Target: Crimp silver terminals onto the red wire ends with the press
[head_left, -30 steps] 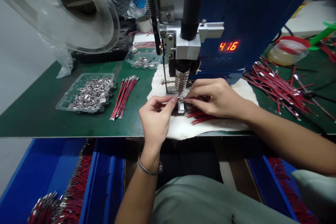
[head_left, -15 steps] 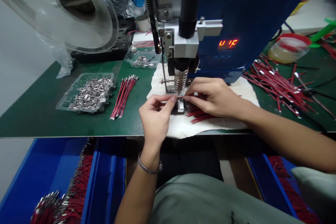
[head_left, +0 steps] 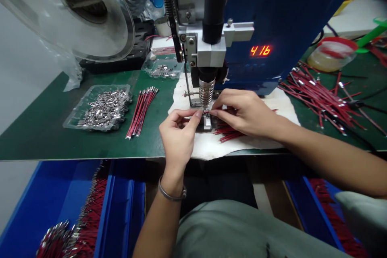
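Positioning step: our left hand and right hand, fingers pinched narrow on one red wire beneath the ribbed tip; next move, we judge, needs steadiness

A clear tray of metal terminals lies just beside a red wire bundle, with a clear reel behind
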